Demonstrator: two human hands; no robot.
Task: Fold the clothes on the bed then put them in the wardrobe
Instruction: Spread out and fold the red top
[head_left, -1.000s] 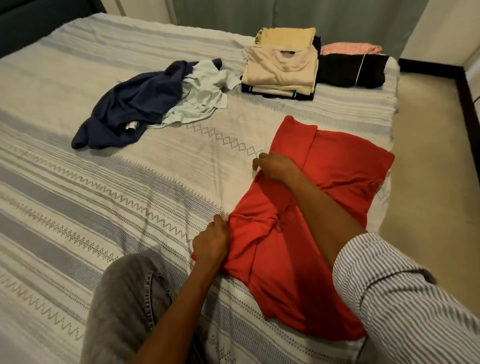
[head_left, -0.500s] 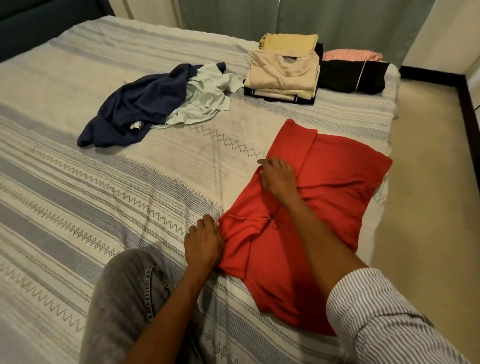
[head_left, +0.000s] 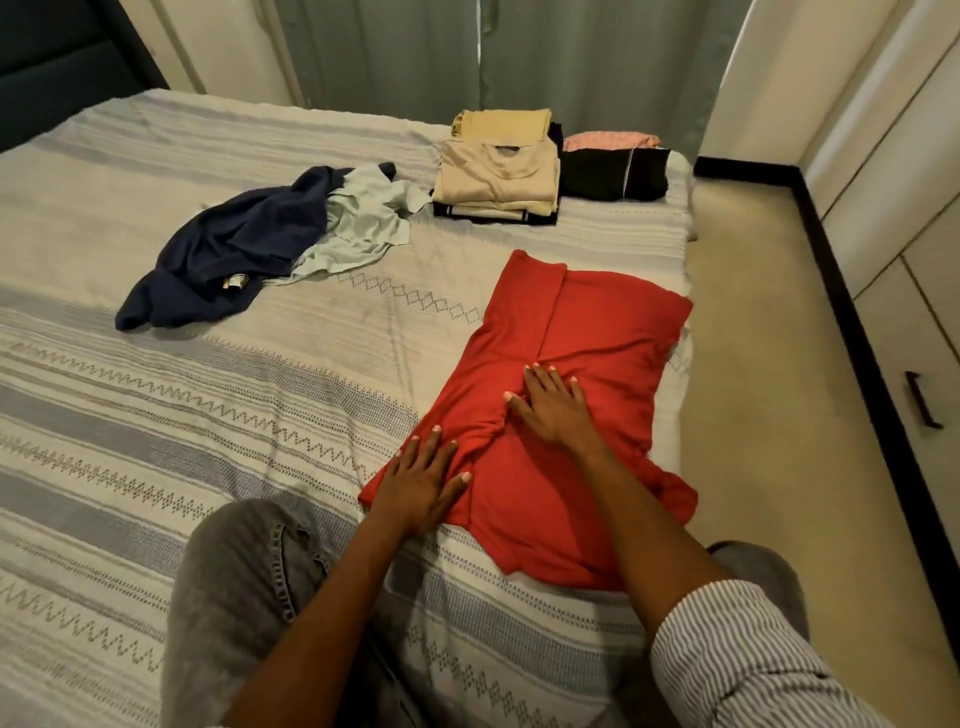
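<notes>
A red garment (head_left: 587, 332) lies partly folded near the right edge of the striped bed (head_left: 156, 415). My left hand (head_left: 423, 480) rests flat on its near left corner, fingers straight. My right hand (head_left: 553, 402) presses flat on its middle, fingers spread. Further back lie an unfolded navy garment (head_left: 234, 249) and a pale green one (head_left: 363, 223). A folded beige stack (head_left: 498, 171) and a folded black piece (head_left: 613, 174) with a pink one (head_left: 610, 140) sit at the far corner.
White wardrobe doors (head_left: 904, 208) with a dark handle (head_left: 922, 400) stand at the right across a strip of beige floor (head_left: 753, 364). Green curtains (head_left: 493, 52) hang behind the bed. My knee in grey jeans (head_left: 244, 582) rests on the bed.
Both hands let go of the red cloth's left edge and now lie flat on it. My right hand slid toward the garment's middle.
</notes>
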